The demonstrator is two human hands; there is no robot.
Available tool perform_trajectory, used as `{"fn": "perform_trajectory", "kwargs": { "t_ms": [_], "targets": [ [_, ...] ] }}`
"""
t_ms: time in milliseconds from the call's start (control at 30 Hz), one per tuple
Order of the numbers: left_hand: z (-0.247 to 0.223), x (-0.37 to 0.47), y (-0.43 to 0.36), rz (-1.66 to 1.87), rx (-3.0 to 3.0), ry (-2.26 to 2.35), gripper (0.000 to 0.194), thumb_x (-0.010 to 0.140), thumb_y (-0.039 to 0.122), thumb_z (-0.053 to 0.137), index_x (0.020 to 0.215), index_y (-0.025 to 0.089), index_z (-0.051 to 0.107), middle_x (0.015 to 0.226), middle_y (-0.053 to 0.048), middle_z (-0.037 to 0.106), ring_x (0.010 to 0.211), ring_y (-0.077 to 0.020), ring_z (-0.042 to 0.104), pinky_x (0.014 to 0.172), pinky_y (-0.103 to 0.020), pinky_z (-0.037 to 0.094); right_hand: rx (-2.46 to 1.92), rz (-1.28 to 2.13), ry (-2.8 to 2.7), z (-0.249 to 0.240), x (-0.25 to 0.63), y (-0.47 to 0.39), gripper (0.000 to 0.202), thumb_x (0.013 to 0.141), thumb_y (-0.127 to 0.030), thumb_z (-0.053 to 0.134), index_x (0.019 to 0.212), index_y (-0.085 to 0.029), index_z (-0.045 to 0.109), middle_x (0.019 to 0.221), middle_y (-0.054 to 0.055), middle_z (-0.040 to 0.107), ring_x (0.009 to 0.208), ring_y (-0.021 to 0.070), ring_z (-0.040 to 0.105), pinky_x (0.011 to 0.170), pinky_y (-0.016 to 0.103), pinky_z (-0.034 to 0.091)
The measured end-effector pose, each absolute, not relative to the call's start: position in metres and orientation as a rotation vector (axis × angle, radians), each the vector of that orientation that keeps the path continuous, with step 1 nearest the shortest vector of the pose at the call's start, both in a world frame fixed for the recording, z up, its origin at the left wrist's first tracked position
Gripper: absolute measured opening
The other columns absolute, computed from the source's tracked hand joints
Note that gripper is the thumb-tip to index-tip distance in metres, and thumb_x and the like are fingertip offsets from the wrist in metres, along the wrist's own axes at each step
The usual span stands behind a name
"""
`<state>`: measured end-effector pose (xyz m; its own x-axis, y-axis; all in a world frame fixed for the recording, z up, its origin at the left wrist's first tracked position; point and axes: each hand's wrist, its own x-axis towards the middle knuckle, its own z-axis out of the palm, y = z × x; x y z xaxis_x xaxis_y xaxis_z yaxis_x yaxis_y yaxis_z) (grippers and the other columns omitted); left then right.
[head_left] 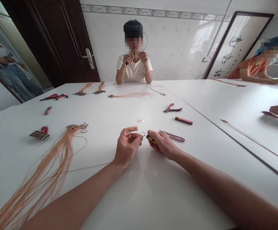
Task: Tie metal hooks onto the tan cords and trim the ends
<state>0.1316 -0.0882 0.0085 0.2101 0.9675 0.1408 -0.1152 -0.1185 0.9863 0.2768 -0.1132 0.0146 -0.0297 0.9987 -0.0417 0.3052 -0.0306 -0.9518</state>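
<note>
Your L hand (127, 146) is just L of desk (150, 198) center, thumb + fingertips pinched tight on a small hook (143, 134), w/ one finger stretched out above it. Hook sticks out toward your R hand (165, 144), just beside but apart from the yellow/blk lighter (151, 139) there. R fingers are wrapped around the lighter, thumb near its tip; can't tell if it's lit. Pink snips (176, 137) lie on the desk just behind R hand. Thin line (91, 167) runs from L wrist toward the big orange line bundle (63, 145), hooks clustered at its far end. Farther up on R: blk/red stick (183, 120), then red-handled pliers (172, 109). Person (134, 68) sits opp., both hands raised.
</note>
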Motion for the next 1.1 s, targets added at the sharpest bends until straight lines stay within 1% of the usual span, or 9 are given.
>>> {"fn": "perform_trajectory", "kwargs": {
  "t_ms": [133,333,533,633,700,800,867,933,1100],
  "targets": [
    [0.009,0.132,-0.089,1.174,1.325,0.893,0.034,0.067,0.027,0.061,0.097,0.020,0.048,0.067,0.002,0.058,0.059,-0.0090,0.052,0.061,-0.025,0.043,-1.455,1.087,-1.439,0.012,0.277,-0.112,0.042,0.078,-0.047,0.033,0.050,-0.017,0.037,0.045,-0.003,0.033,0.041,0.0064,0.023,0.038,0.021,0.019],
    [0.009,0.132,-0.089,1.171,1.346,0.891,0.033,0.068,0.027,0.061,0.097,0.020,0.048,0.068,0.002,0.058,0.060,-0.0093,0.052,0.060,-0.025,0.043,-1.475,1.055,-1.433,0.009,0.278,-0.111,0.042,0.079,-0.047,0.033,0.051,-0.017,0.039,0.045,-0.003,0.034,0.040,0.0067,0.025,0.038,0.021,0.020],
    [0.009,0.131,-0.088,1.143,1.379,0.881,0.032,0.069,0.026,0.060,0.097,0.020,0.047,0.069,0.002,0.057,0.061,-0.0090,0.051,0.061,-0.024,0.043,-1.474,1.057,-1.440,0.006,0.278,-0.110,0.038,0.079,-0.042,0.033,0.051,-0.017,0.038,0.046,-0.003,0.034,0.041,0.0064,0.024,0.038,0.021,0.020],
    [0.009,0.131,-0.089,1.142,1.382,0.883,0.032,0.070,0.027,0.059,0.098,0.020,0.046,0.070,0.002,0.057,0.062,-0.0092,0.052,0.062,-0.025,0.043,-1.489,1.034,-1.464,0.006,0.278,-0.111,0.040,0.080,-0.045,0.032,0.052,-0.017,0.039,0.047,-0.003,0.034,0.041,0.0067,0.026,0.039,0.021,0.022],
    [0.008,0.130,-0.089,1.141,1.380,0.886,0.032,0.070,0.027,0.059,0.098,0.020,0.046,0.070,0.002,0.056,0.062,-0.0092,0.052,0.063,-0.025,0.043,-1.529,0.930,-1.500,0.006,0.279,-0.112,0.043,0.080,-0.050,0.029,0.055,-0.017,0.041,0.048,-0.003,0.036,0.043,0.0073,0.029,0.042,0.021,0.025],
    [0.008,0.130,-0.089,1.146,1.381,0.881,0.031,0.070,0.026,0.059,0.098,0.019,0.047,0.070,0.002,0.055,0.062,-0.0089,0.051,0.062,-0.025,0.043,-1.689,0.595,-1.642,0.005,0.283,-0.111,0.043,0.080,-0.052,0.031,0.058,-0.018,0.044,0.053,-0.002,0.043,0.049,0.0093,0.037,0.049,0.022,0.029],
    [0.008,0.130,-0.089,1.148,1.386,0.872,0.030,0.070,0.025,0.059,0.098,0.019,0.047,0.070,0.002,0.055,0.062,-0.0086,0.051,0.061,-0.024,0.043,-1.787,0.374,-1.768,0.003,0.287,-0.110,0.036,0.079,-0.047,0.037,0.061,-0.018,0.049,0.061,0.000,0.049,0.057,0.0117,0.044,0.054,0.024,0.031],
    [0.008,0.130,-0.088,1.146,1.386,0.869,0.031,0.070,0.025,0.059,0.098,0.019,0.047,0.071,0.001,0.055,0.061,-0.0085,0.051,0.060,-0.024,0.043,-1.828,0.243,-1.876,0.000,0.291,-0.108,0.026,0.078,-0.040,0.042,0.067,-0.019,0.052,0.069,0.002,0.053,0.068,0.0145,0.047,0.059,0.025,0.033],
    [0.006,0.131,-0.087,1.144,1.371,0.857,0.030,0.070,0.026,0.059,0.097,0.019,0.047,0.073,0.001,0.056,0.061,-0.0083,0.051,0.059,-0.023,0.044,-1.735,0.128,-1.939,-0.002,0.290,-0.109,0.016,0.076,-0.031,0.047,0.076,-0.020,0.059,0.082,0.006,0.057,0.084,0.0196,0.048,0.073,0.033,0.036]
  ]
}}
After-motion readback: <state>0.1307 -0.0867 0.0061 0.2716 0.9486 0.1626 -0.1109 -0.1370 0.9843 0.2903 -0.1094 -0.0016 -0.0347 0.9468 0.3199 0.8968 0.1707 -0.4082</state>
